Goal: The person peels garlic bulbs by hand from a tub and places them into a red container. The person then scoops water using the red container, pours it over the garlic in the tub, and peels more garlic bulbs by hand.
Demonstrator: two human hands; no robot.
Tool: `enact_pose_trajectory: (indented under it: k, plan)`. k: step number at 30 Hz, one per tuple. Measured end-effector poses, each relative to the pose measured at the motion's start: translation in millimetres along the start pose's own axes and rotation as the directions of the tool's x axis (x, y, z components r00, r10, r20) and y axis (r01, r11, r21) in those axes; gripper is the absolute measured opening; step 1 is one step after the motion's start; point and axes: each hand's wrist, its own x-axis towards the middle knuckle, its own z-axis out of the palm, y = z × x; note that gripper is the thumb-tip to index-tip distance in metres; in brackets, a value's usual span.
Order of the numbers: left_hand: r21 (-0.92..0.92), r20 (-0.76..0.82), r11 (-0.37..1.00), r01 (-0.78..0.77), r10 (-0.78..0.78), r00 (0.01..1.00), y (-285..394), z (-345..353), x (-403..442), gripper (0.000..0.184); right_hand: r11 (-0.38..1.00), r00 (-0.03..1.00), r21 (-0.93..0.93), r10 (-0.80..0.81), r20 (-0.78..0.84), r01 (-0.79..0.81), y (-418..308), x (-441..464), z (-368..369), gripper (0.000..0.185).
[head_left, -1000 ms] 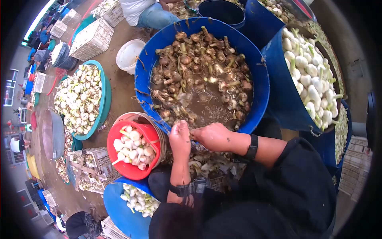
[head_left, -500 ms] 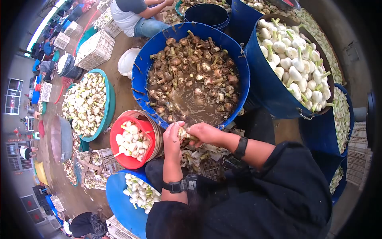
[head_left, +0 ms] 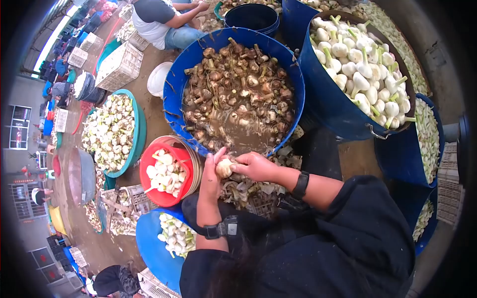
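Note:
A pale garlic bulb (head_left: 224,169) is held between my two hands, just over the near rim of a blue tub (head_left: 171,119). My left hand (head_left: 210,174) supports it from the left, the fingers pointing up along its side. From the right, my right hand (head_left: 256,168) grips the same bulb with thumb and fingers. Brown, unpeeled garlic bulbs (head_left: 216,77) float in muddy water in the tub. Left of my hands, a red basin (head_left: 144,176) set in a bucket holds white peeled bulbs (head_left: 169,181). Loose peelings (head_left: 248,196) lie below my hands.
A large blue barrel (head_left: 323,99) of white garlic stands at the right. A teal tub (head_left: 140,126) of garlic is at the left. A light blue container (head_left: 154,248) with white bulbs lies near my left elbow. A seated person (head_left: 156,22) works beyond the tub.
The bulb now shows a smooth, pale, rounded surface where ragged layers and a stem showed before. My left fingers have straightened upward. The view has shifted slightly.

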Motion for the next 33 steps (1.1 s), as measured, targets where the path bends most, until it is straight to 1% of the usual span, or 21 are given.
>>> enact_pose_trajectory:
  k: [1,3,4,5,7,8,9,11,13,14,15,16,17,19,22,23,24,27,28,30,33]
  plan:
    - [0.002,-0.001,1.000,0.003,-0.003,1.000,2.3,-2.3,-4.4,0.044,1.000,1.000,0.004,0.001,0.000,-0.001,0.7,0.1,0.9,0.023]
    - [0.566,0.062,0.821,0.073,-0.130,0.990,1.4,-5.1,-14.0,0.051,0.983,0.973,-0.115,-0.162,-0.165,0.144,5.9,1.1,4.2,0.019]
    - [0.749,0.078,0.661,-0.035,-0.036,0.996,-3.2,-3.4,-15.3,0.061,0.973,0.967,-0.177,-0.182,-0.178,0.151,15.5,7.7,7.3,0.018]
    - [0.750,0.080,0.661,-0.032,-0.043,0.996,-6.3,-2.4,-19.8,0.061,0.974,0.967,-0.175,-0.176,-0.181,0.145,26.1,11.8,7.3,0.018]
    - [0.900,0.313,0.244,-0.361,0.215,0.925,-0.8,9.3,-32.2,0.063,0.907,0.929,0.209,0.341,0.142,-0.364,24.1,17.7,0.3,0.016]
    - [0.879,0.318,0.283,-0.383,0.252,0.914,0.3,13.1,-36.2,0.052,0.812,0.900,0.389,0.384,0.206,-0.435,23.1,15.3,-1.1,0.014]
    - [0.880,0.317,0.282,-0.383,0.252,0.914,-0.4,12.7,-35.6,0.052,0.812,0.900,0.389,0.383,0.207,-0.435,18.8,13.7,-2.2,0.014]
    - [0.770,0.634,-0.258,-0.583,0.406,0.658,-4.9,8.9,-35.8,0.049,0.632,0.844,0.563,0.443,0.302,-0.533,14.8,10.6,-0.2,0.011]
    - [0.800,0.584,-0.177,-0.574,0.449,0.676,-26.3,-0.9,-33.2,0.037,0.589,0.820,0.573,0.448,0.356,-0.570,13.8,9.6,6.9,0.011]
    - [0.755,0.287,0.326,-0.568,0.615,0.735,-37.9,-3.8,-30.5,0.028,0.506,0.887,0.740,0.366,0.282,-0.444,10.0,5.9,11.9,0.011]
    - [0.456,-0.049,0.727,-0.513,0.596,0.801,-43.4,-4.7,-29.0,0.021,0.393,0.938,0.871,0.294,0.185,-0.295,4.7,2.5,15.7,0.011]
    - [-0.014,-0.305,0.914,-0.406,0.383,0.872,-36.7,1.1,-26.2,0.020,0.589,0.990,0.796,0.091,0.104,-0.138,0.5,-6.8,11.9,0.014]
    - [-0.311,-0.363,0.887,-0.342,0.221,0.905,-32.7,-8.4,-24.2,0.024,0.870,0.996,0.493,-0.033,0.078,-0.010,-4.5,-16.4,6.5,0.012]
    - [-0.429,-0.416,0.848,-0.310,0.120,0.902,-40.4,-16.5,-20.0,0.023,0.924,0.925,-0.072,-0.379,-0.023,0.377,17.1,-23.1,15.3,0.011]
    - [-0.453,-0.548,0.844,-0.287,-0.010,0.836,-33.1,-14.7,-23.0,0.025,0.868,0.947,-0.393,-0.231,0.222,0.303,34.9,-35.4,4.4,0.019]
    - [-0.338,-0.602,0.876,-0.344,0.079,0.794,-29.0,-11.5,-26.2,0.024,0.783,0.930,-0.530,-0.162,0.329,0.324,37.6,-36.4,3.9,0.018]
    - [-0.227,-0.598,0.905,-0.360,0.162,0.785,-26.6,-12.4,-27.1,0.024,0.783,0.930,-0.529,-0.162,0.331,0.325,32.2,-34.8,5.1,0.018]
    - [0.031,-0.519,0.924,-0.382,0.341,0.784,-23.3,-7.2,-32.2,0.023,0.906,0.907,-0.272,-0.380,-0.181,0.325,10.8,-23.8,13.9,0.026]
    - [0.178,-0.438,0.904,-0.390,0.427,0.791,-23.8,-4.8,-34.8,0.022,0.908,0.909,-0.271,-0.376,-0.182,0.321,0.6,-17.4,14.1,0.026]
    - [0.225,-0.422,0.889,-0.399,0.458,0.783,-25.8,-0.9,-35.8,0.022,0.830,0.827,-0.230,-0.545,-0.140,0.508,-16.0,0.6,8.5,0.029]
    - [0.303,-0.403,0.863,-0.403,0.500,0.767,-22.8,3.4,-36.7,0.025,0.744,0.771,-0.317,-0.634,-0.061,0.588,-13.0,11.9,7.6,0.024]
